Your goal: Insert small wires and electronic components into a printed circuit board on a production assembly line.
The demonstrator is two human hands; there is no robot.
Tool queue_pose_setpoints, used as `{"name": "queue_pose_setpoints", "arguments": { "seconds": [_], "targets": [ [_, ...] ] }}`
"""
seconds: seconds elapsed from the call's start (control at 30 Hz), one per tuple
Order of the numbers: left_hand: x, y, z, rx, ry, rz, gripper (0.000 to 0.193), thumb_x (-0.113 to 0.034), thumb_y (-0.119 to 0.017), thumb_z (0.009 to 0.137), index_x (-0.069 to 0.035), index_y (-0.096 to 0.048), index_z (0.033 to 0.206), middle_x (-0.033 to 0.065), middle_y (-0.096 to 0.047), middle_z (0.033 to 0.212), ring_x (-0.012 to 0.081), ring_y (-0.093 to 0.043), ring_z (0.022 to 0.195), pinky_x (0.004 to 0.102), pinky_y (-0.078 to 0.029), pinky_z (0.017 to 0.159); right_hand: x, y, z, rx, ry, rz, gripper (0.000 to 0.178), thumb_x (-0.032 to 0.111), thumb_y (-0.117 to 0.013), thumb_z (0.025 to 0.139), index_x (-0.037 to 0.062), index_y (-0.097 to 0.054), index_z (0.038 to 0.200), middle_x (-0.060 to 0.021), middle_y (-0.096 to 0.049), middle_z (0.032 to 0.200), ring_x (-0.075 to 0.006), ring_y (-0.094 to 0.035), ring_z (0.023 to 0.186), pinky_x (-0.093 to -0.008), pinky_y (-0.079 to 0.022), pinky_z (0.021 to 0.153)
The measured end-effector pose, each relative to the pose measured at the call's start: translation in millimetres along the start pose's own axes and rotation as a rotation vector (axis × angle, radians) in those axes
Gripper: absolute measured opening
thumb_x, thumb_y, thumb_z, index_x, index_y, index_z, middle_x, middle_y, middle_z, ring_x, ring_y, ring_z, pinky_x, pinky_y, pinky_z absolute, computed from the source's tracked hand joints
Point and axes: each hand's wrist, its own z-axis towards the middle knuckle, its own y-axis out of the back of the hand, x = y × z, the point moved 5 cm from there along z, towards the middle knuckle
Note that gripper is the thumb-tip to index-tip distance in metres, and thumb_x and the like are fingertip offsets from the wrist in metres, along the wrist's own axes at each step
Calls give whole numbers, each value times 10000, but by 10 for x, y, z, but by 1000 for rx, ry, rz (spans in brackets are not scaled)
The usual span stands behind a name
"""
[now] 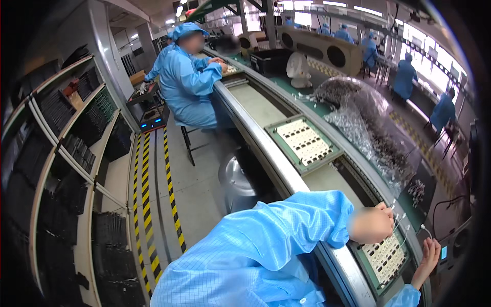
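At the conveyor line (327,180), over a green tray (366,268) of white parts (386,258).
With left hand (371,225) curled over the tray, hold untellable; with right hand (428,257) just right of it, apparently pinching a white cable (427,231) slanting up-left, toward the left hand.

A long metal-railed conveyor line (258,102) runs away from me, and on it sit a framed green tray (279,139) and a nearer tray (366,268), both bearing white pieces. The green ledge (284,84) alongside carries a black bin (271,62) and a heaped clear plastic bag (358,138). Over on the left, the rack (116,179) holds stacks of dark trays (56,107). Black-and-yellow tape (174,197) stripes the grey floor (199,184), where a stool (189,139) stands.
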Motion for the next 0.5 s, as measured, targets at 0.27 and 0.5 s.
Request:
{"name": "queue_pose_setpoints", "arguments": {
  "seconds": [0.27, 0.5],
  "targets": [
    [270, 35, 256, -74, -204, 69, 182, -131, -733, 689, -153, -604, 816, -16, -562, 868, 230, -526, 898, 421, -370, 816, 164, -127, -302, 53, 1, -70, 344, 215, -479, 1038, -23, -504, 1284, -161, -576, 1267, -236, -553, 1210, -344, -394, 1099],
    [749, 183, 421, -208, -14, -8, 225, -87, -733, 691, -147, -617, 874, -10, -565, 909, 232, -528, 932, 397, -366, 815, 151, 69, -339, -19, -48, -86, 340, 217, -478, 1040, -20, -507, 1280, -156, -580, 1270, -240, -557, 1220, -337, -398, 1096]
  ]
}}
